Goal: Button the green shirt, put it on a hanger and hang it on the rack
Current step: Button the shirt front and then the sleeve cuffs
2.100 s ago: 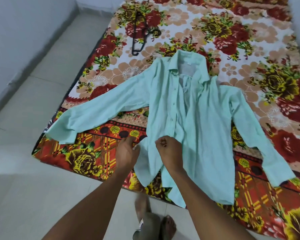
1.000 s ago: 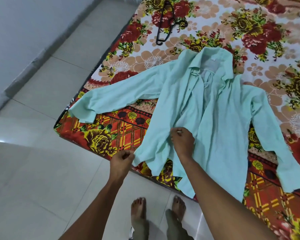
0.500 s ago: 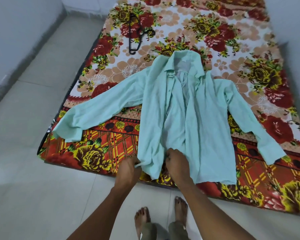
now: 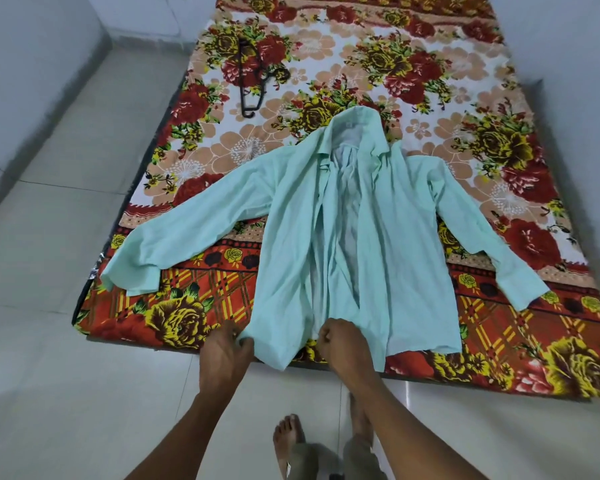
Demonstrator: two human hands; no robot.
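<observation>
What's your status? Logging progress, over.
Left hand and right hand both grip the shirt hem. Shirt unbuttoned, flat on the mattress. Hanger untouched. Nothing in the way.

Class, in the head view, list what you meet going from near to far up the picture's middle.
Bare feet → right hand gripping the hem → green shirt → shirt collar → far end of the floral mattress.

Shirt on mattress; hanger behind-left of it, apart.
</observation>
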